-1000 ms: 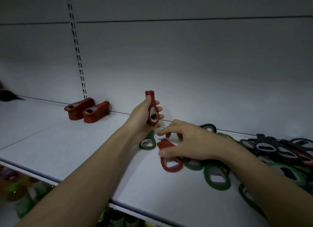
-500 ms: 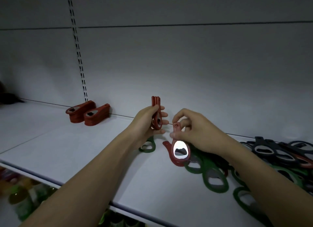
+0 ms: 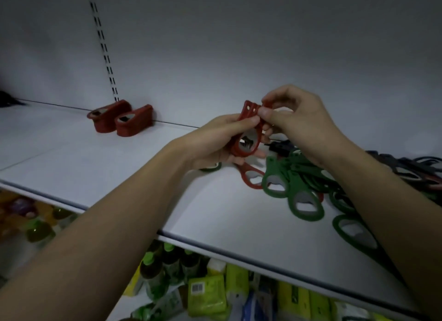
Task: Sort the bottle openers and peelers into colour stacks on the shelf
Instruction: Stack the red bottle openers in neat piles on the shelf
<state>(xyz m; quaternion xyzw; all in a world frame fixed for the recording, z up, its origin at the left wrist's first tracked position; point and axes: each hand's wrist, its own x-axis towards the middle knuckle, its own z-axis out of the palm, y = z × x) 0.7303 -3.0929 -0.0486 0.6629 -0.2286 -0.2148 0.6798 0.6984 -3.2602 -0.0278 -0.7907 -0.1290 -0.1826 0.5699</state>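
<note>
- Shelf (image 3: 100,167) white, running from lower right up to the back wall, carrying all the loose items.
- Left hand (image 3: 210,143) above the shelf, fingers curled round a small bundle of red openers (image 3: 246,139), thumb pressed on top of it.
- Right hand (image 3: 294,119) just beside the left hand, thumb and forefinger pinching the narrow top end of the same red bundle.
- Two red stacks (image 3: 119,119) at the back of the shelf, touching each other, close to the wall, well to the left of the left hand.
- Slotted upright rail (image 3: 105,50) on the wall directly above those stacks.
- Single red opener (image 3: 251,177) flat on the shelf, just below the left hand.
- Green openers (image 3: 294,191) in a loose overlapping heap on the shelf to the right of the left hand, under the right forearm; one more green piece (image 3: 210,167) peeking out beneath the left hand.
- Black openers (image 3: 411,170) piled at the shelf's far right, beyond the right forearm, some red mixed in.
- Bottles and yellow-green packets (image 3: 205,294) on the level below the shelf's front edge, blurred.
</note>
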